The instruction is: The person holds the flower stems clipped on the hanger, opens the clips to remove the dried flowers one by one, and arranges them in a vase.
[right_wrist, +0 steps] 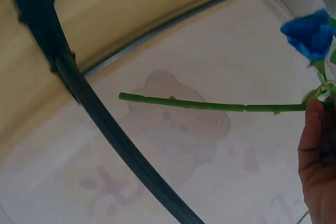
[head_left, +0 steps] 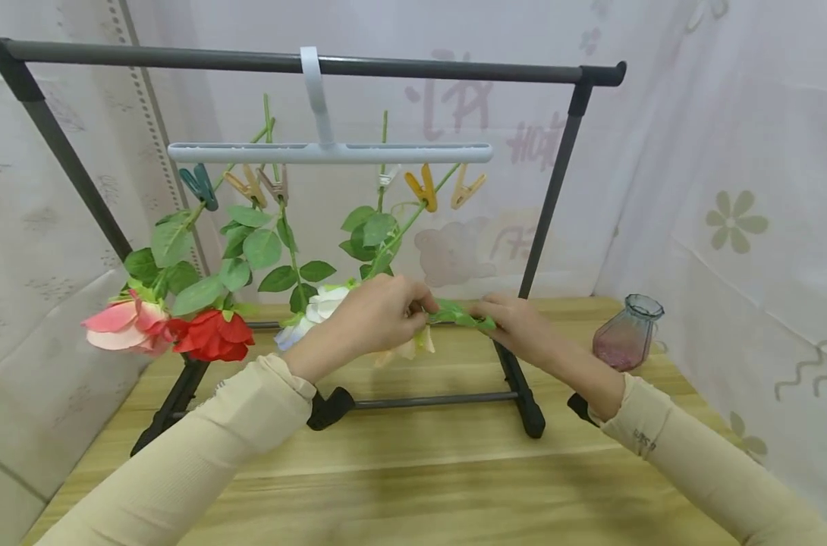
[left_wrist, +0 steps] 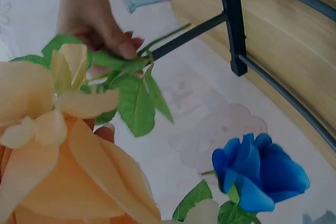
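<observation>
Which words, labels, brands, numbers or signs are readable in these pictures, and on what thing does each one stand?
"HO", probably: pink letters on the backdrop; what follows them is unclear.
Other pink lettering on the backdrop: too blurred to read.
Dark print on the right sleeve: too small to read.

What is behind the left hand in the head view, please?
Green leaves, a white flower and a peach flower partly show behind the left hand; whatever it covers cannot be seen.
</observation>
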`<state>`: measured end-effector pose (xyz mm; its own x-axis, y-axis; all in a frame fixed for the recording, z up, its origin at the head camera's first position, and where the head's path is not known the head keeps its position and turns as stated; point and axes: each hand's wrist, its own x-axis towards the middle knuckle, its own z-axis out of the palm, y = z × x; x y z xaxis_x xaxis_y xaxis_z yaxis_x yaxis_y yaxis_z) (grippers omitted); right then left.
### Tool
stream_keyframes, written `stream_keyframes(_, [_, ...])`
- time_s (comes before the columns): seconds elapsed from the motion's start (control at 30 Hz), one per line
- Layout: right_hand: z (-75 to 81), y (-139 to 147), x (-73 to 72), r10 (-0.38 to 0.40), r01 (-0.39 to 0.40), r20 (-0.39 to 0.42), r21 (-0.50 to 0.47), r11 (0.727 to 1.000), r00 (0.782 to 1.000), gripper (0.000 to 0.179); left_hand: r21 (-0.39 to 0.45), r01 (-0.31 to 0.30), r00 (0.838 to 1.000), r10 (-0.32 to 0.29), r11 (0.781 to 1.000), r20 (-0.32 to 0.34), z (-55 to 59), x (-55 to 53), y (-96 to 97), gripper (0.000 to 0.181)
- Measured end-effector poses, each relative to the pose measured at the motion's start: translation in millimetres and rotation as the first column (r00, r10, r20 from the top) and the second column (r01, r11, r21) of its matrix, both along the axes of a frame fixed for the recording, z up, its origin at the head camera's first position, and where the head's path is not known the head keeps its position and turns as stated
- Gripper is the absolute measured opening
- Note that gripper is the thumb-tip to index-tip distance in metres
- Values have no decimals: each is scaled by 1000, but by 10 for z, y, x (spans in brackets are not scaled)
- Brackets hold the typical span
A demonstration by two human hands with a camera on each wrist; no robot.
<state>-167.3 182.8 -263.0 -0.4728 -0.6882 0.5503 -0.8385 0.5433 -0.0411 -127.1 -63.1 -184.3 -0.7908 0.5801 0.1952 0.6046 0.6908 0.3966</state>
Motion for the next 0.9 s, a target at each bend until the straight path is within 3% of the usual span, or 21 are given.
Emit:
stream_keyframes(0.17, [-235, 26, 230, 15, -15, -6, -62, 998, 1000, 25, 21, 25, 998, -23, 999, -58, -38, 70, -10, 14])
stream_keyframes(0.27, [-342, 58, 353, 24, -24, -1, -85, 996, 1000, 24, 156, 37, 981, -6, 987, -193, -64, 80, -48, 14])
stream_keyframes(0.33, [-400, 97, 436, 13, -12, 4, -95, 995, 1000, 27, 270, 60, 943, 34, 961, -331, -78, 71, -97, 13])
stream_keyframes(0.4, [-449, 147, 516, -11, 11, 2, -110, 994, 1000, 32, 360, 57, 881, 122, 931, -457, -95, 53, -162, 11])
stream_keyframes(0.47, [-486, 206, 591, -46, 44, -10, -142, 989, 999, 34, 425, 16, 832, 224, 905, -507, -117, 27, -234, 13])
stream_keyframes(0.5, [-498, 237, 626, -63, 60, -10, -166, 984, 998, 34, 453, -11, 826, 263, 892, -498, -133, 14, -270, 18])
stream_keyframes(0.57, [-504, 305, 691, -102, 97, -11, -228, 969, 995, 32, 491, -84, 840, 327, 867, -433, -179, -18, -334, 29])
stream_keyframes(0.7, [-417, 464, 785, -162, 145, -10, -398, 906, 987, 27, 538, -176, 918, 335, 824, -213, -270, -83, -394, 45])
stream_keyframes(0.77, [-308, 542, 792, -154, 137, 9, -514, 847, 988, 25, 556, -202, 944, 312, 806, -109, -296, -115, -393, 49])
stream_keyframes(0.83, [-166, 626, 772, -154, 129, 13, -621, 773, 988, 23, 574, -231, 957, 290, 786, -11, -310, -140, -379, 53])
stream_keyframes(0.9, [1, 723, 731, -153, 120, 22, -731, 672, 988, 17, 583, -258, 959, 276, 771, 60, -319, -165, -355, 56])
